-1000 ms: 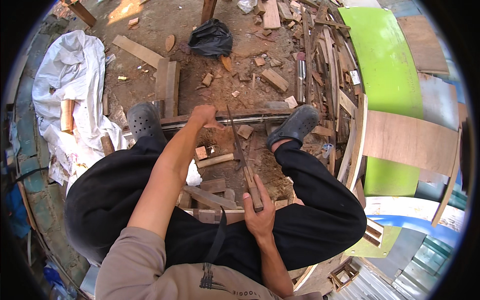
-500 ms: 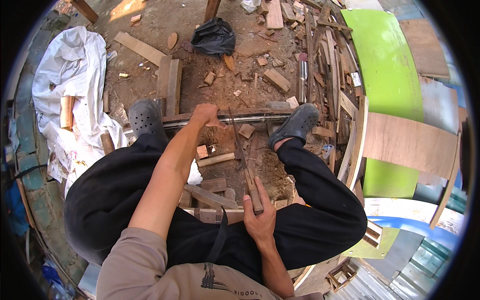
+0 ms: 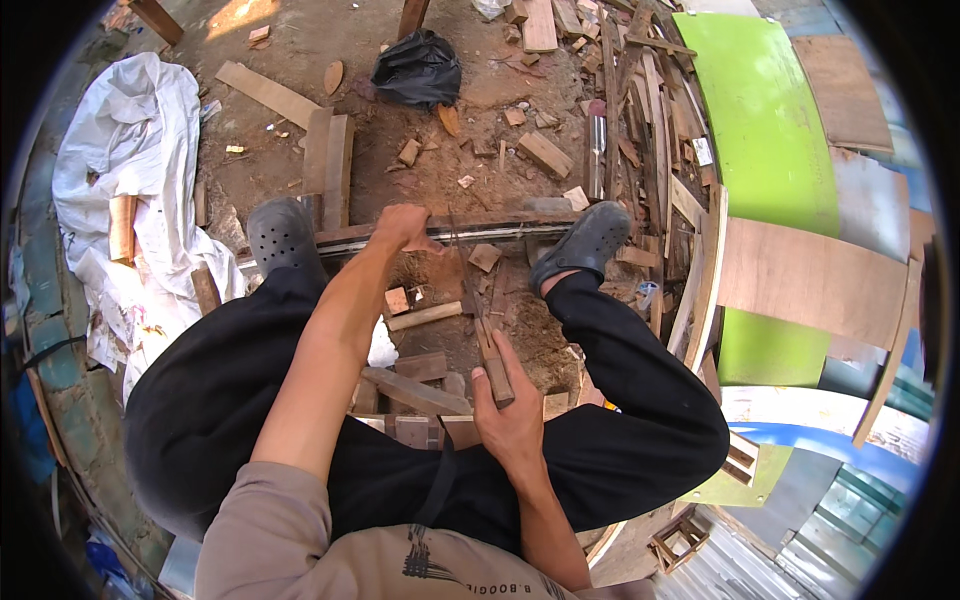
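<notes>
Dirt ground [image 3: 255,170] below, saw handle [image 3: 495,376] within right-hand fingers [image 3: 512,360]

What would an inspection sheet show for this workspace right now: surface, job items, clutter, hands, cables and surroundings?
Surface: brown dirt ground, strewn with scraps.
Job's things: hand saw, its blade crossing the long narrow board; cut depth cannot be made out.
Clutter: wood offcuts, black plastic bag.
Hands: left hand on the board, close left of the blade; right hand on the saw's wooden handle.
Cables: none certain; a dark strand at far left may be one.
Surroundings: crumpled white sheet at left, green panel at right.
</notes>
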